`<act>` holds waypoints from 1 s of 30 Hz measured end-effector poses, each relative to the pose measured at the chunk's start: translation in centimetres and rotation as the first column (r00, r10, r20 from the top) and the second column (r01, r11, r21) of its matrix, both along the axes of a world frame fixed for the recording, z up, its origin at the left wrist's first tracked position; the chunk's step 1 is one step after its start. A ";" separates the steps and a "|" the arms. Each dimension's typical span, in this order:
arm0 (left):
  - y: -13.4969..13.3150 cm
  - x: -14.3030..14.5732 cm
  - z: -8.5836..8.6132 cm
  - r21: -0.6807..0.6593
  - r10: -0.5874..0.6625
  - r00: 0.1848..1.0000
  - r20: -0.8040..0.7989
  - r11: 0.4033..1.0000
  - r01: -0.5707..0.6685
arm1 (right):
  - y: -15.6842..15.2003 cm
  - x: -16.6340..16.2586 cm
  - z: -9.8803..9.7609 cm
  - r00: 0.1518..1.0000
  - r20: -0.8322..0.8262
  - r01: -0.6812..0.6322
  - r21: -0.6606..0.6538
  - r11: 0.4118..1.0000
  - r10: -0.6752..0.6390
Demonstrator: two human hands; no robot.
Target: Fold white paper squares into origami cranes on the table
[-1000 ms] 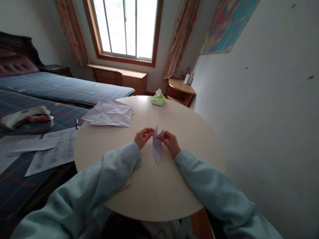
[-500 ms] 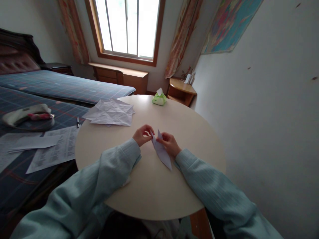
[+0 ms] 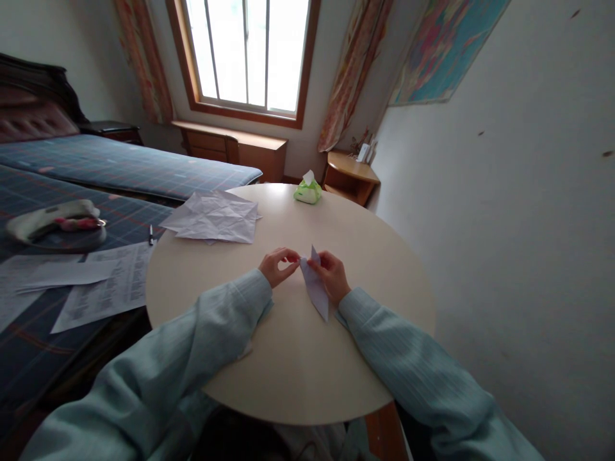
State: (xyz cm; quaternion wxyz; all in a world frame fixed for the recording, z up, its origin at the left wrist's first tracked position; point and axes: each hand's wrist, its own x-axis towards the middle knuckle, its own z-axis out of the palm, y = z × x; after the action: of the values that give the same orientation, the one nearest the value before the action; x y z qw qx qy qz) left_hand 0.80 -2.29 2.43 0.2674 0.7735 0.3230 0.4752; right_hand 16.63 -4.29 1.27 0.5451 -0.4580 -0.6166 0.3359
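Note:
A folded white paper figure (image 3: 317, 289) with a long point toward me is held over the middle of the round cream table (image 3: 375, 256). My left hand (image 3: 277, 266) pinches its upper left tip with thumb and forefinger. On the right side, my right hand (image 3: 332, 275) is closed on the paper, with the fingers curled over the upper flap. Both of my sleeves are pale blue.
Creased white sheets (image 3: 214, 218) lie at the table's back left, a green tissue pack (image 3: 307, 191) at the back. Left of the table stand beds with printed papers (image 3: 96, 288), a pen (image 3: 150, 235) and a white object (image 3: 52, 218). A wall is close on the right.
The paper figure's lower point swung right and toward me, then settled; my hands shifted slightly right. My left fingers now pinch the upper tip more tightly.

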 end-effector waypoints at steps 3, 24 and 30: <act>0.4 0.0 -0.4 -0.106 -0.002 0.999 0.036 0.994 0.006 | 0.0 0.0 0.0 0.998 0.056 -0.001 0.032 0.999 -0.001; 0.2 0.2 -0.5 -0.156 0.092 0.989 0.112 0.985 -0.074 | -0.2 0.2 1.2 0.962 0.275 -0.065 0.217 0.974 0.003; 0.7 0.2 -0.8 -0.229 0.075 0.997 0.027 0.971 -0.067 | 0.0 0.4 0.9 0.961 0.272 -0.009 0.216 0.976 -0.051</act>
State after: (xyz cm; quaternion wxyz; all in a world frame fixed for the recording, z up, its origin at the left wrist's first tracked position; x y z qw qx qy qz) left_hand 0.96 -1.57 1.59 0.3430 0.7171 0.3980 0.4580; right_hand 17.00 -4.33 2.17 0.5037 -0.4452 -0.7143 0.1944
